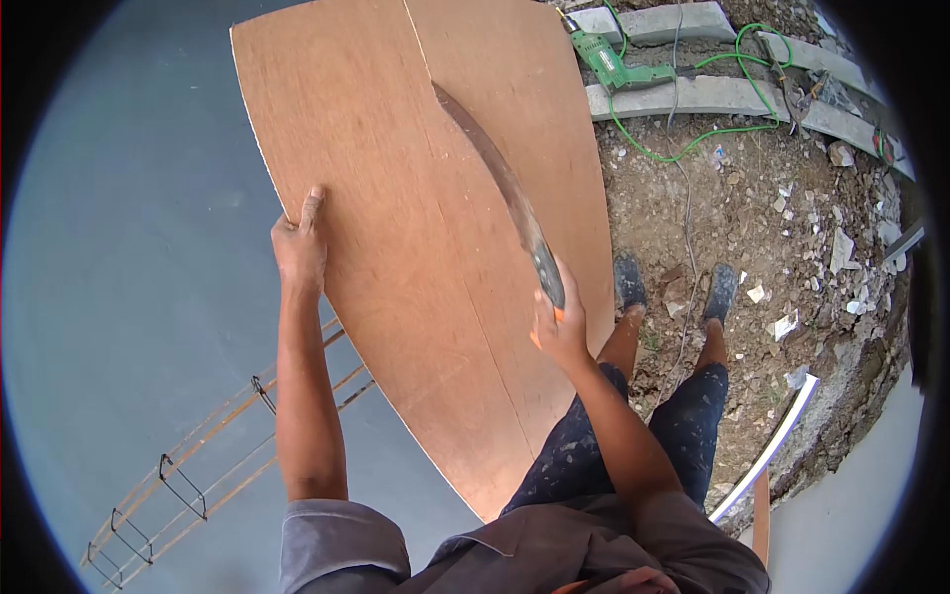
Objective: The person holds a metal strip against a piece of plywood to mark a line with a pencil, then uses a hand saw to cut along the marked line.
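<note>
I'm mid-cut: left hand (300,247) grips the brown plywood sheet (396,198); right hand (557,322) clenches the long curved machete (505,188); next stroke needs steady alignment.

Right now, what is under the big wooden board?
Past the edges of the board you can see a smooth grey floor on one side and dirt with rubble on the other. Whatever lies straight beneath the board is covered, so it cannot be seen.
</note>
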`<state>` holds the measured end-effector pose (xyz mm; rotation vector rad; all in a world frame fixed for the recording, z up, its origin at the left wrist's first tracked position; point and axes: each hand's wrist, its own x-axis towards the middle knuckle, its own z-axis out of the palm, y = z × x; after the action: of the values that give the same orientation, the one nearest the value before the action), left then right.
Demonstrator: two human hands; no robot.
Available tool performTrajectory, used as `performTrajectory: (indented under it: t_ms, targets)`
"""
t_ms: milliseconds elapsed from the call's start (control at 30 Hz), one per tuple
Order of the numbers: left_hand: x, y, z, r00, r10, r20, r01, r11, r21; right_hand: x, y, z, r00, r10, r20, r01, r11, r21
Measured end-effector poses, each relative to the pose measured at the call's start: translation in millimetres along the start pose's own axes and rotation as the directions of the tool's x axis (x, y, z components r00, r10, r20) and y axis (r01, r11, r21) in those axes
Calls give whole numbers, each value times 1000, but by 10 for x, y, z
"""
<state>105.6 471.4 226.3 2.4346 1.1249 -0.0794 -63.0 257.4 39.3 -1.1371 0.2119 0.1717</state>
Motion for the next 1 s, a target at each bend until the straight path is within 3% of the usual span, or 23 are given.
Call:
performTrajectory:
  t_ms: [67, 133, 233, 333, 400, 467, 533, 600, 700, 800, 833, 900, 967, 1000]
  targets:
    - [87, -7, 40, 992, 124, -16, -124, 992, -27, 861, 132, 305, 997, 42, 66, -40, 999, -31]
    - [104, -26, 31, 998, 59, -28, -59, 998, 19, 1684, -14, 632, 969, 209, 134, -199, 977, -82]
    - [87, 34, 2, 999, 31, -23, -30, 999, 34, 1467, 31, 636, 975, 196, 102, -186, 978, -99]
    - [94, -24, 41, 997, 80, -4, -80, 996, -24, 193, 209, 8, 999, 1, 34, -1, 1000, 19]
    - [78, -53, 19, 995, 103, -13, -103, 994, -35, -41, 126, -106, 999, -53, 1, 53, 999, 12]
    - [62, 15, 21, 1000, 29, -7, -29, 1000, -3, 91, 169, -20, 999, 37, -12, -38, 997, -74]
    - [104, 42, 40, 996, 81, -22, -81, 997, -12, 964, 77, 319, 997, 47, 56, -40, 992, -120]
    - [63, -59, 14, 996, 89, -24, -89, 996, 16, 1762, -63, 630, 938, 312, 151, -308, 950, -47]
    - [123, -26, 41, 999, 46, 1, -46, 999, 0, 1196, 0, 545, 978, 201, 57, -195, 977, -90]
    - [151, -30, 12, 998, 69, -11, -70, 997, -38, -32, 185, -108, 999, 20, 25, -20, 1000, 13]
    - [116, 12, 18, 999, 42, -5, -42, 999, -22, -60, 151, -111, 999, 33, 35, -33, 999, 14]
    - [51, 18, 14, 1000, 23, 8, -23, 1000, -12, -24, 40, -172, 967, 255, 23, -254, 967, -26]
    - [112, -41, 42, 990, 133, -50, -134, 991, -8, 554, 174, 74, 995, 44, 89, -41, 998, -41]
    - [105, -42, 34, 991, 126, -46, -126, 992, 6, 965, 120, 319, 991, 103, 90, -96, 992, -79]
